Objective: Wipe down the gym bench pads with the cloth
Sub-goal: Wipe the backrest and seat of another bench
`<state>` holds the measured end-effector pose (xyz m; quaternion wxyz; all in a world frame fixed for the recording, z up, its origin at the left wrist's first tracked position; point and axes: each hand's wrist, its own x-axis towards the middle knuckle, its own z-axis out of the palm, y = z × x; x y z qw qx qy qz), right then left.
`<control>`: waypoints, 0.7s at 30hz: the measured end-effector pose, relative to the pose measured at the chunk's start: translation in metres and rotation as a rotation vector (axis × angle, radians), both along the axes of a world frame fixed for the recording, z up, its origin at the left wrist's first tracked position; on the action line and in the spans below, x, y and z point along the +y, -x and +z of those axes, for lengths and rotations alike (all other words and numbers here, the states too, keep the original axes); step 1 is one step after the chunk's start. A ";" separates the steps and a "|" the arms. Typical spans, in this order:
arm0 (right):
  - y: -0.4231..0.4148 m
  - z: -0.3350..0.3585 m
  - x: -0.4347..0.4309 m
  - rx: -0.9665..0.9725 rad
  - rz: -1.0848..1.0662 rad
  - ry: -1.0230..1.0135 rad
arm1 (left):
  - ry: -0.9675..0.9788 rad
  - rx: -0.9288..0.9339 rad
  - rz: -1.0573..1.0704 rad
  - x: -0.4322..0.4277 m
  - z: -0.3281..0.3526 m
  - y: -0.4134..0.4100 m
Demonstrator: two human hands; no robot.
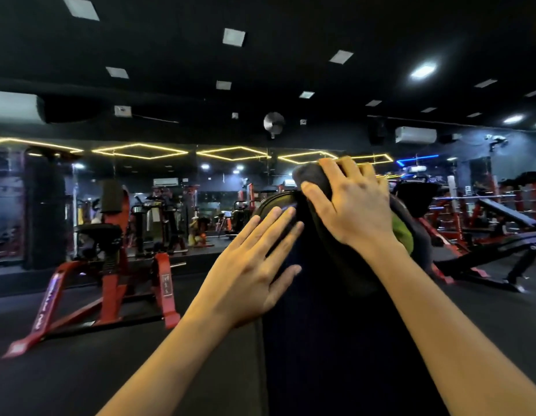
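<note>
**liftnwipe:** ok so where's the cloth [316, 183] sitting here?

**padguy:** Bunched up on the top end of the bench pad [320, 325], a bit right of centre. It's dark grey. There's a green bit just right of the wrist, and I honestly can't tell if that's the same cloth. The pad is black and runs from the bottom of the view up and away, with its rounded top edge showing left of the cloth.

**liftnwipe:** and the hands?

**padguy:** The right hand [353, 202] is palm-down on the cloth, pressing it onto the pad. The fingers are spread apart, with the thumb out to the left and the index finger lying over the hump. The outer fingertips go over the far edge, so I can't see how far they bend. The forearm comes in from the bottom right, pretty much straight.

The left hand [248, 265] is flat on the bare pad, lower down and left of the cloth, and doesn't touch it. Its fingers are straight, close together and pointing up-right, with the thumb splayed out to the side. It isn't holding anything.

**liftnwipe:** what's around it?

**padguy:** A red machine [110, 265] stands on the dark floor to the left. Another bench [500, 217] is off to the right, well apart. The mirrored wall behind has yellow light strips [140, 151] along it. A wall fan [274, 123] and an AC unit [415, 135] sit up high.
</note>
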<state>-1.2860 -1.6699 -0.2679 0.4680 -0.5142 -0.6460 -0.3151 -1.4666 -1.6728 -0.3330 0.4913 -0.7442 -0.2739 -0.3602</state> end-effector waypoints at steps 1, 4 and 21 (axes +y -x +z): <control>0.014 0.005 -0.003 -0.028 0.016 0.009 | 0.005 -0.017 -0.018 -0.001 -0.004 0.006; 0.043 0.014 -0.013 -0.099 0.048 0.057 | 0.001 -0.046 -0.080 -0.004 -0.012 0.016; 0.094 -0.056 -0.039 -0.362 -0.177 -0.061 | 0.627 -0.417 -0.426 -0.031 -0.109 0.027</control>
